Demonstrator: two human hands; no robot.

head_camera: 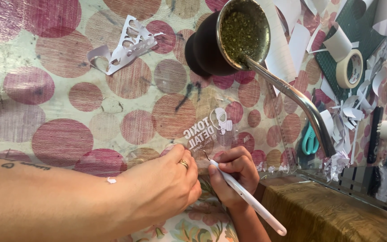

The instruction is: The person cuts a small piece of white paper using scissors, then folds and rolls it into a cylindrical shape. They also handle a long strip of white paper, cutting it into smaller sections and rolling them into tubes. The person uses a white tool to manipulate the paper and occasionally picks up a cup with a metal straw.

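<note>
Two hands meet over a clear sheet (229,134) with white lettering on the spotted tablecloth (63,107): the left hand (166,183) presses its fingers flat on the sheet, gripping nothing, while the right hand (236,175) pinches a white hooked tool (247,199). Beyond stand a dark cup (211,45) with a metal straw (292,96), paper scraps (124,45), a tape roll (350,68) and scissors (310,141)
</note>
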